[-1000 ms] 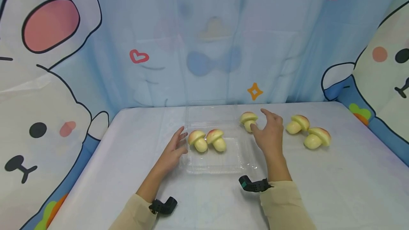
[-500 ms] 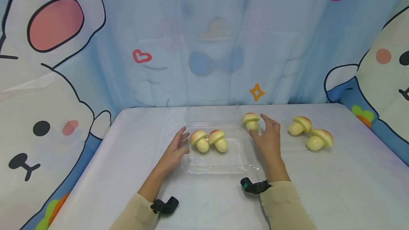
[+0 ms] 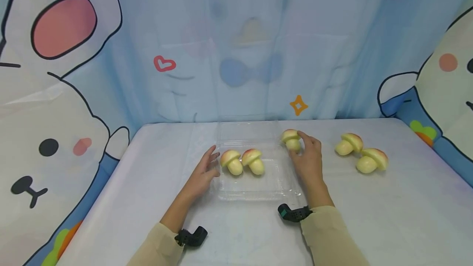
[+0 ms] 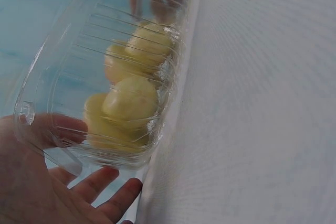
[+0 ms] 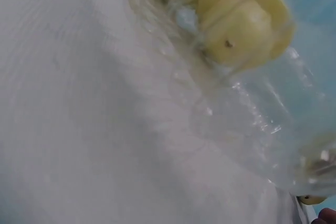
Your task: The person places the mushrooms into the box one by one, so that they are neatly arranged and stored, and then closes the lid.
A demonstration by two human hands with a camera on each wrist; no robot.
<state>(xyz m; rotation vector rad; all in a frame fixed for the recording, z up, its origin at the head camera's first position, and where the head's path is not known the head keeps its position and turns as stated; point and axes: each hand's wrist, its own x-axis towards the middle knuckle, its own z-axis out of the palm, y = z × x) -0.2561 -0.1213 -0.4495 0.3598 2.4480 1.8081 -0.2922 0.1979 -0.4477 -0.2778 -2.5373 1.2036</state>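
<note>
A clear plastic clamshell box point(image 3: 273, 180) lies open on the table, holding two pale-yellow mushroom-shaped pieces point(image 3: 233, 163) with reddish cap tops, side by side at its left. My left hand point(image 3: 201, 175) is at the box's left side, fingers fairly straight; the left wrist view shows its thumb point(image 4: 68, 127) and fingertips point(image 4: 128, 187) close around the box's edge. Beyond the box's right side, my right hand point(image 3: 308, 159) pinches a third mushroom-shaped piece point(image 3: 290, 136) between thumb and forefinger. Only a bit of that hand appears in the right wrist view's corner.
Two more mushroom-shaped pieces point(image 3: 371, 161) lie together on the white tablecloth point(image 3: 391, 212) to the right. The box's lid point(image 3: 247, 130) is folded back toward the blue cartoon curtain point(image 3: 251, 44) behind the table.
My right hand has moved slightly left onto the mushroom-shaped piece, and its forefinger has come down to the cap. The left hand stays at the box. The head view has shifted a little.
</note>
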